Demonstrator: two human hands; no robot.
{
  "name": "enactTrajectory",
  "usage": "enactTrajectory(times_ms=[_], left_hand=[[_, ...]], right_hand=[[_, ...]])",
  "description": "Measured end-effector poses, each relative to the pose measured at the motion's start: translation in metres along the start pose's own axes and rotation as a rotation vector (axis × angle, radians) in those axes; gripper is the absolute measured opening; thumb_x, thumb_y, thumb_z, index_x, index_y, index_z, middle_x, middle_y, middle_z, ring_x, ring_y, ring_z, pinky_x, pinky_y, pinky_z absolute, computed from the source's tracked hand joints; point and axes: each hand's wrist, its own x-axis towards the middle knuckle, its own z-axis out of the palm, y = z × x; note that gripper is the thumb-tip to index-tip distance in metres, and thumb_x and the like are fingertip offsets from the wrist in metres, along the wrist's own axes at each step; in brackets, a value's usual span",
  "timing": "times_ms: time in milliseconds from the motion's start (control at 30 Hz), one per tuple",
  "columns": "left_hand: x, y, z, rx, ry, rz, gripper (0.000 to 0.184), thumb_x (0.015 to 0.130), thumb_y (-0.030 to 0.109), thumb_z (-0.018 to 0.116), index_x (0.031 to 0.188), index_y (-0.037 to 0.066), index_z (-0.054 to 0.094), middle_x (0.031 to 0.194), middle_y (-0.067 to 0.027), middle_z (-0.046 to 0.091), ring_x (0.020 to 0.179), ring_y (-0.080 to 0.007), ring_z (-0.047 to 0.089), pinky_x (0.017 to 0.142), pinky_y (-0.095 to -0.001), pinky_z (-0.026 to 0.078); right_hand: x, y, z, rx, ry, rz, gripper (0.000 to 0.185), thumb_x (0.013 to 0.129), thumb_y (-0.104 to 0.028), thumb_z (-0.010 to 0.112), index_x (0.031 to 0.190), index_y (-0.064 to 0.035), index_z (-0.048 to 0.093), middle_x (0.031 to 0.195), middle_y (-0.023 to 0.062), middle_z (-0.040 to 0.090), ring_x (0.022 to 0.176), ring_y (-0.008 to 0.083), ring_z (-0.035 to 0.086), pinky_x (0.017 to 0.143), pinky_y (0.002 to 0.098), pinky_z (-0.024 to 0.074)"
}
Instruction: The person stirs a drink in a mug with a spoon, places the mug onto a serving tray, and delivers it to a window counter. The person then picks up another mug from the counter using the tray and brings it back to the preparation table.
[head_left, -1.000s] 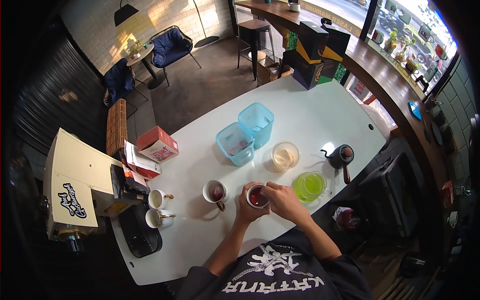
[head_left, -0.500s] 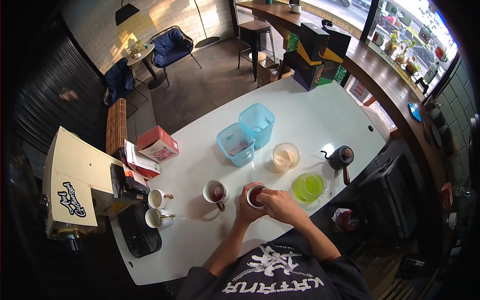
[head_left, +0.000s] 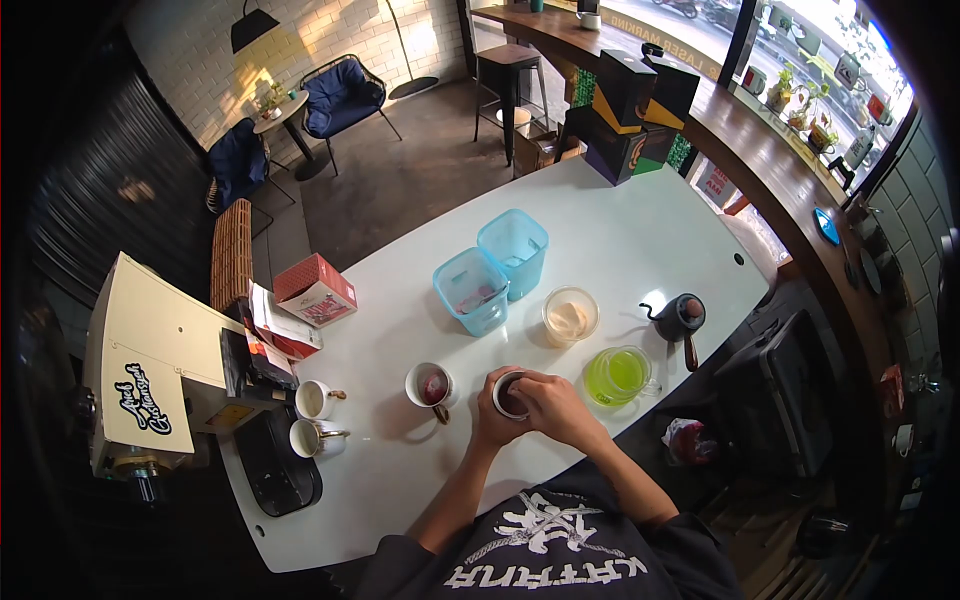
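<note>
A white cup [head_left: 499, 400] with dark red contents stands near the front edge of the white table. My left hand [head_left: 491, 418] is wrapped round its left side. Over its right rim lies my right hand [head_left: 549, 403], fingers bent together and reaching into the opening; whatever the fingertips hold is hidden. To the left is a second white cup [head_left: 413, 388] with a gold handle and something dark red inside. On the right stands a glass pitcher [head_left: 617, 374] of bright green liquid.
Two blue containers [head_left: 513, 245], a clear tub [head_left: 571, 316] with pale contents and a dark gooseneck kettle [head_left: 680, 315] stand farther back. At left are two white mugs [head_left: 316, 399], a red box [head_left: 317, 288] and a cream machine [head_left: 150, 360]. Black boxes [head_left: 634, 115] occupy the far corner.
My right hand has moved left and farther over the cup, its fingers now down inside the rim and covering more of the opening. My left hand keeps its hold.
</note>
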Motion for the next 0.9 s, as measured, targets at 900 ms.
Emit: enactTrajectory(times_ms=[900], left_hand=[[0.001, 0.003, -0.001, 0.0, -0.017, 0.032, 0.084, 0.058, 0.022, 0.093, 0.128, 0.005, 0.05, 0.112, -0.0126, 0.069, 0.1, -0.0234, 0.07, 0.089, -0.0359, 0.056]], right_hand=[[-0.003, -0.006, -0.022, -0.183, -0.109, -0.021, 0.021, 0.08, -0.001, 0.061, 0.1, 0.0002, 0.067, 0.091, 0.0156, 0.065, 0.079, 0.0382, 0.065, 0.071, 0.0458, 0.0529]])
